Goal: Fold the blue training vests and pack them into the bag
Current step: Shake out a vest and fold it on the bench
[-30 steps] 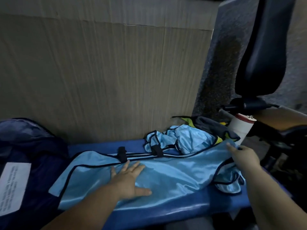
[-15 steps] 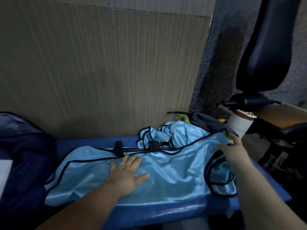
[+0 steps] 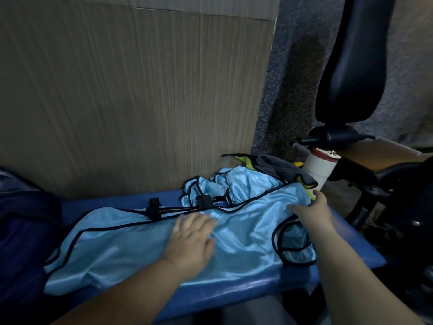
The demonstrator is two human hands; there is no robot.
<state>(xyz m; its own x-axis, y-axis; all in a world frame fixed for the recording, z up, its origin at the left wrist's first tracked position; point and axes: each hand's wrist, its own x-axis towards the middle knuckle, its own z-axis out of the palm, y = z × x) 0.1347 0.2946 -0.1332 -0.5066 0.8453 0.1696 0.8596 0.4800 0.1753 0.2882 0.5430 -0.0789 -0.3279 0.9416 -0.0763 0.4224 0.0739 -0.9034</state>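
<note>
Head view. A light blue vest [image 3: 131, 249] with black edging lies spread lengthwise on a blue padded surface [image 3: 234, 292], its sheen showing a few shallow creases. The left hand [image 3: 191, 240] lies flat on the middle of the vest, palm down. Its fingers are straight and slightly apart, pressing the cloth and gripping nothing. The right hand [image 3: 314, 214] rests on the right end of the same vest, just above a looped black-edged opening. Its thumb is spread wide to the left and its fingers stretch forward toward the far corner, so it too is apart rather than clamped on the cloth.

Black straps with two buckles [image 3: 153, 208] run along the vest's far edge. Behind them, against a wood-grain panel [image 3: 140, 102], sits a crumpled heap of more blue vests [image 3: 246, 184]. A grey cloth [image 3: 276, 167] with a strip of yellow-green lies on the heap's far side.

A dark navy bag [image 3: 21, 231] occupies the left end of the surface, touching the spread vest's left edge. Whether it holds anything cannot be told.

A white cylinder with a red top [image 3: 321, 167] stands just beyond the right hand. A black chair [image 3: 351, 66] rises at the right.
</note>
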